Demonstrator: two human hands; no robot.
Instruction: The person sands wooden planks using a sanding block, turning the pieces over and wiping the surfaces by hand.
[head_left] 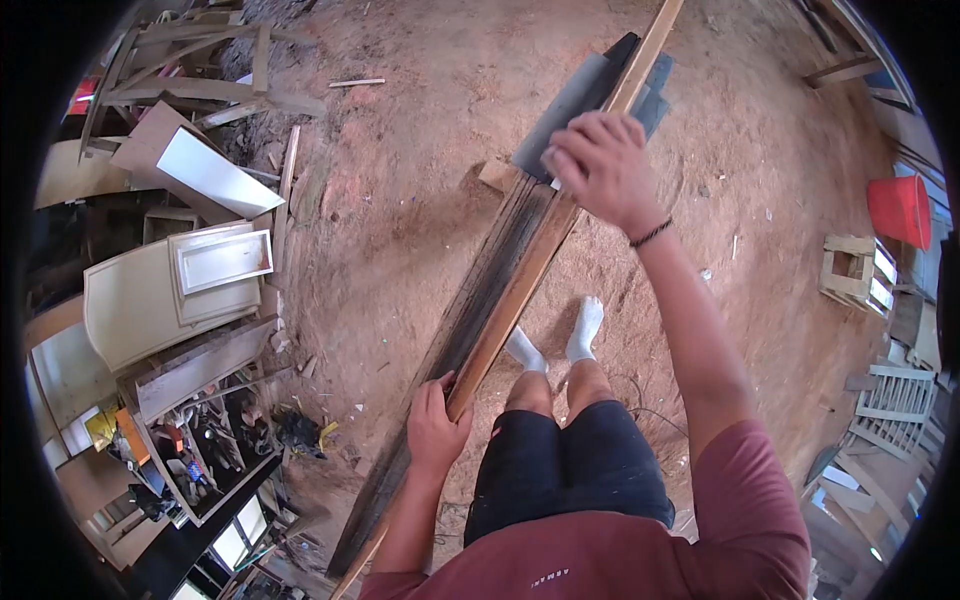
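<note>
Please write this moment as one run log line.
left hand: grips wooden strip | right hand: over strip, grip unclear | dark beam: alongside strip

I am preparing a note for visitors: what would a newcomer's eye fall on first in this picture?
First comes the long wooden strip running diagonally through the middle, the left hand gripping it and the right hand over it further up. Then come the red bucket near the right edge and, at left, the cream panel with a curved edge.

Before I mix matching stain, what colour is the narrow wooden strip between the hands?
The wooden strip is orange-brown, paler at its far end; best in head view.
</note>
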